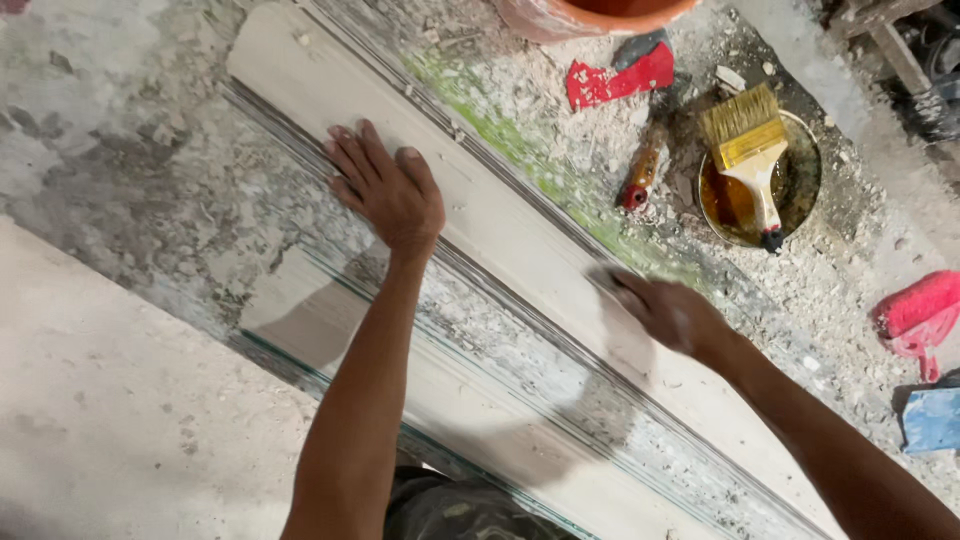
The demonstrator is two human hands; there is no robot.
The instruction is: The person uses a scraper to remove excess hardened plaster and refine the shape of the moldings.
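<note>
A long pale plaster moulding strip [500, 215] runs diagonally from the upper left to the lower right on a rough work surface. My left hand [385, 185] lies flat on its upper part, fingers spread and pressing down. My right hand [665, 310] is blurred with motion at the strip's far edge, lower down; whether it holds anything I cannot tell. A second pale strip [300, 310] lies parallel, closer to me, behind my left forearm.
A yellow-bristled brush [750, 150] rests across a round tin of brown liquid [800, 170]. Nearby are a red scraper [620, 78], a small red-tipped tool [642, 170], an orange bucket [600, 15], a pink object [915, 310], a blue object [930, 420], and plaster crumbs.
</note>
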